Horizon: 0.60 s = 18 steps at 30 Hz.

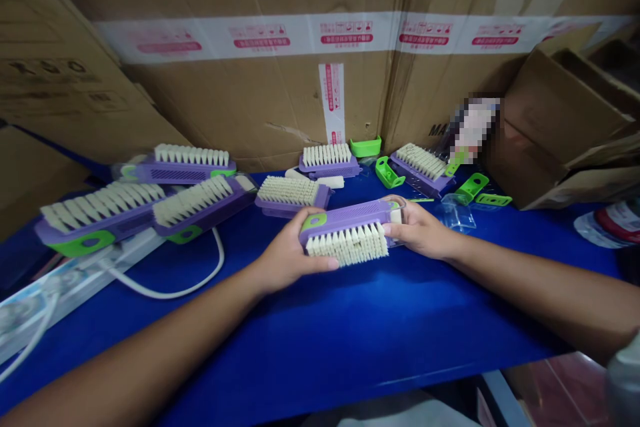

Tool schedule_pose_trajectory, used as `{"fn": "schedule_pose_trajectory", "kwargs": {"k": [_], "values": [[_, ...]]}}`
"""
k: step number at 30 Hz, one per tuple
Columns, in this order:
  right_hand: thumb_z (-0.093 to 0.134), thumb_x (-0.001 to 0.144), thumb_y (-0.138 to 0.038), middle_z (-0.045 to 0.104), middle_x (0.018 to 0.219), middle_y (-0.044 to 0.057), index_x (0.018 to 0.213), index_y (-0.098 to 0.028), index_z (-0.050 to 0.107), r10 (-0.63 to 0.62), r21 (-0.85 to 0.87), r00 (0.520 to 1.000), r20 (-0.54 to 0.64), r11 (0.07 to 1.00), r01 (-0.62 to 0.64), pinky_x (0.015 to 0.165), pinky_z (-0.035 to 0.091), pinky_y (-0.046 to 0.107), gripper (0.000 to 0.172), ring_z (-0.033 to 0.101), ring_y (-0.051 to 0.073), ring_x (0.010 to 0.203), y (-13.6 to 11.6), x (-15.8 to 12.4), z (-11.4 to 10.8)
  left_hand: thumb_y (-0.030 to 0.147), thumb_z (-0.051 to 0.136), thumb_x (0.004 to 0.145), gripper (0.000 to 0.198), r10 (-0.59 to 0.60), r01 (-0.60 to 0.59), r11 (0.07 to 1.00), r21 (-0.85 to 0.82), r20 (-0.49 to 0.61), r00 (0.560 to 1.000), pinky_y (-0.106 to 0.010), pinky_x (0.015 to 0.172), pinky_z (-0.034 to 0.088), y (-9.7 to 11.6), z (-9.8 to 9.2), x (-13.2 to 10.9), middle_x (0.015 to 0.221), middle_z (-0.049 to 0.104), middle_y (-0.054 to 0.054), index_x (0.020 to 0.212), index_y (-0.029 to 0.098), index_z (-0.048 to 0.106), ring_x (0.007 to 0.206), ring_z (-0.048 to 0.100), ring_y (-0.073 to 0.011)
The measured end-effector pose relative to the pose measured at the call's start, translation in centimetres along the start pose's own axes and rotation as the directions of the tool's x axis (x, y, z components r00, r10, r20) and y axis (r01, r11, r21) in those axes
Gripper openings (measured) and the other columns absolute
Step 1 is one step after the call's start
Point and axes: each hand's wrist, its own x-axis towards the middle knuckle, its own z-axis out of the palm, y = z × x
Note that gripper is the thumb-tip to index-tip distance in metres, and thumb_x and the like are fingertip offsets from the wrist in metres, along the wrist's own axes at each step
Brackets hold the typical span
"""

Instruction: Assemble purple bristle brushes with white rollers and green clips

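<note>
Head view: six loose brushes (200,203) scattered on blue table (350,340) beyond hands, bristles up. Green plastic clips (390,172) and clear plastic blister (457,212) lying at right; white power strip (65,280) and cable (170,280) at left; cardboard boxes (250,100) stacked behind. Purple scrub brush (347,233) gripped over table by both ends, bristles toward person: left hand (290,257) clasped on left end, right hand (417,230) curled round right end; forearms extended inward from both sides.

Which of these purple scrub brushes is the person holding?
The nearest purple scrub brush, gripped at its ends between the left hand and right hand; the others lie farther back, untouched.
</note>
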Motion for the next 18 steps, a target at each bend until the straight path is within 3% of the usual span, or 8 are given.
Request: {"fn": "schedule_pose_trajectory", "kwargs": {"k": [10, 18], "values": [[0.103, 0.081, -0.05, 0.08, 0.104, 0.0, 0.117, -0.024, 0.07, -0.006, 0.005, 0.997, 0.081, 1.0, 0.006, 0.082, 0.061, 0.03, 0.055, 0.075, 0.015, 0.09, 0.04, 0.06, -0.38, 0.037, 0.109, 0.053, 0.096, 0.001, 0.001, 0.998, -0.069, 0.027, 1.0, -0.041, 0.096, 0.062, 0.19, -0.31, 0.06, 0.119, 0.074, -0.002, 0.13, 0.028, 0.051, 0.102, 0.074, -0.0254], [0.104, 0.079, -0.049, 0.083, 0.109, 0.002, 0.121, -0.024, 0.07, -0.084, -0.032, 0.996, -0.004, 0.996, 0.084, 0.089, 0.067, 0.032, 0.059, 0.079, 0.016, 0.095, 0.16, 0.31, -0.4, 0.039, 0.108, 0.055, 0.093, 0.078, -0.078, 0.996, -0.03, -0.015, 0.997, -0.046, 0.1, 0.066, 0.0, -0.23, 0.18, 0.12, 0.079, -0.005, 0.128, 0.027, 0.052, 0.109, 0.081, -0.0303]]}}
